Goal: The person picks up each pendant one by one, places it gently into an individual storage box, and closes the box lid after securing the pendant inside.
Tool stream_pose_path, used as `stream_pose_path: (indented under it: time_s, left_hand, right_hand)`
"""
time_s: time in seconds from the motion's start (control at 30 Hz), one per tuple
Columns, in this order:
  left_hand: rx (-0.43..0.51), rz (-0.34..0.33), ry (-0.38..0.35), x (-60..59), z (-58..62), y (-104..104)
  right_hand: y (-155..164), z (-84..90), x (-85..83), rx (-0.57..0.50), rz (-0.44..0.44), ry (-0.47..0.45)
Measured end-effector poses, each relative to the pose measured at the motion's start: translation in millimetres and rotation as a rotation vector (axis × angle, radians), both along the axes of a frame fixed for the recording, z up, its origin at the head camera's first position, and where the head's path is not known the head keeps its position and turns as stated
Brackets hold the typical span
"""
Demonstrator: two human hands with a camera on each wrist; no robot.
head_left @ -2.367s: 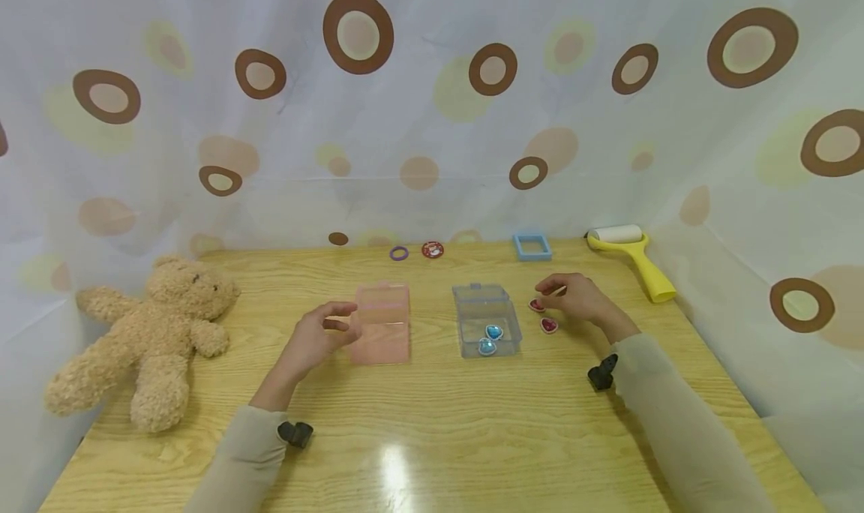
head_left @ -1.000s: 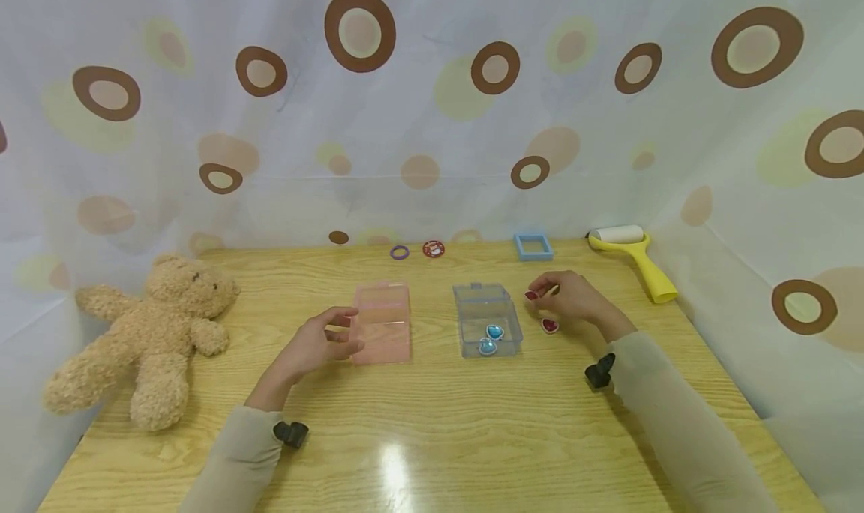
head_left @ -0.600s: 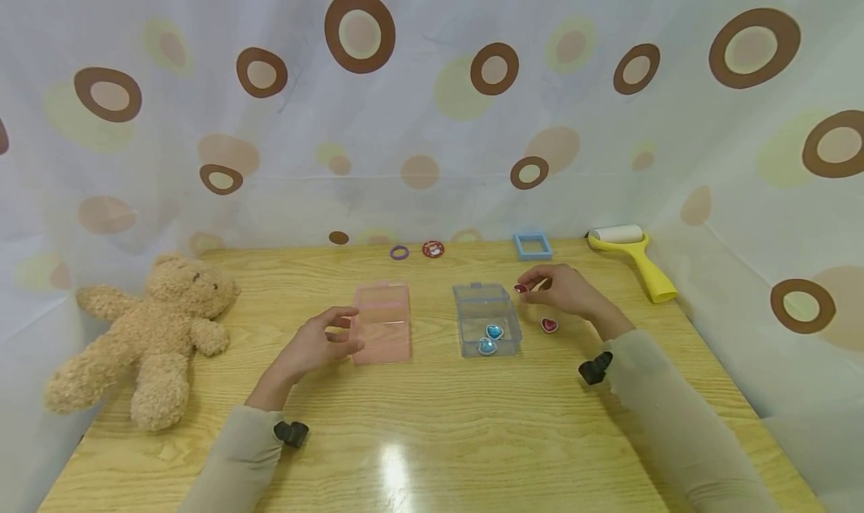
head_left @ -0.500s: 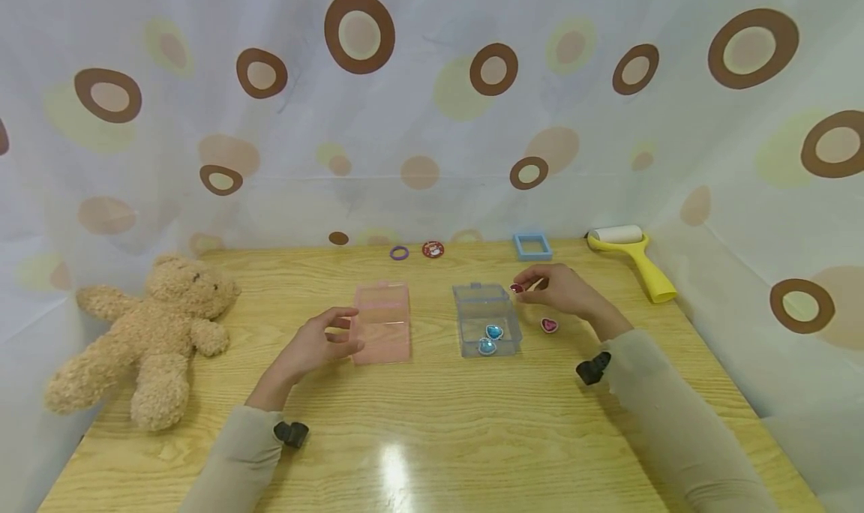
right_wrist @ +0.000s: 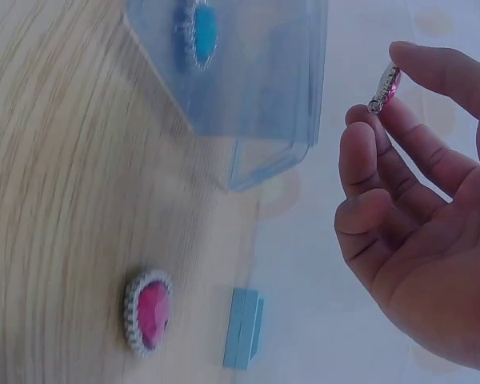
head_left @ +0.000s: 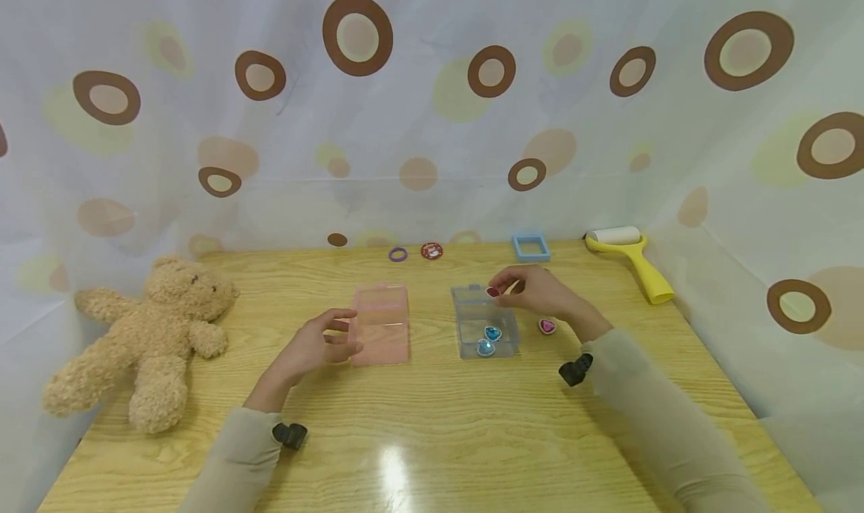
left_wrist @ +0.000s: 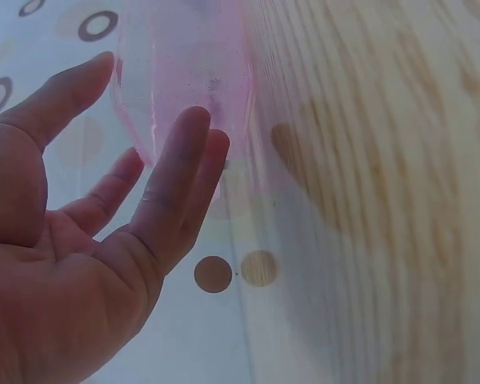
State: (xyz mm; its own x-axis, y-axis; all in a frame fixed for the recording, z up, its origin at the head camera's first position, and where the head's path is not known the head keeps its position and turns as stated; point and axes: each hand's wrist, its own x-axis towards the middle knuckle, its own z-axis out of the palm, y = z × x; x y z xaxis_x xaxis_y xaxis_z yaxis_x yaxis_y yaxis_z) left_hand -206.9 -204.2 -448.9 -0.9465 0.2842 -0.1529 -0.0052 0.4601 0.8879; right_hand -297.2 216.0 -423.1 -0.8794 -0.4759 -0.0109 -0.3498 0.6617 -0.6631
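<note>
Head view: right hand point(head_left: 538, 292) is pinching red gem point(head_left: 493, 292), face up, long axis nearly level; left hand point(head_left: 310, 346) curving, fingers apart; table point(head_left: 486, 438) meeting spotted curtain point(head_left: 418, 108) at back edge

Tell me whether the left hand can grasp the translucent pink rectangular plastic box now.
Likely yes: the left hand looks empty, close beside the translucent pink rectangular plastic box, with nothing visible between.

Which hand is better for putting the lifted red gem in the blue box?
Probably the right hand: it pinches the red gem close to the blue box. The left hand is farther off, by the pink box.
</note>
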Motion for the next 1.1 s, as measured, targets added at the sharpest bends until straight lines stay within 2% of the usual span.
stream_pose_path:
  time_s: [0.5,0.8,1.1]
  left_hand:
    - [0.021,0.002,-0.052,0.3,0.5,2]
    - [0.021,0.009,-0.064,1.7,4.6,3]
    - [0.029,0.004,-0.066,1.1,3.0,2]
  right_hand:
    - [-46,6.9,4.8,-0.045,0.104,-0.002]
    - [-74,10.4,10.9,-0.032,0.137,-0.001]
    - [-98,7.7,13.3,-0.015,0.170,-0.033]
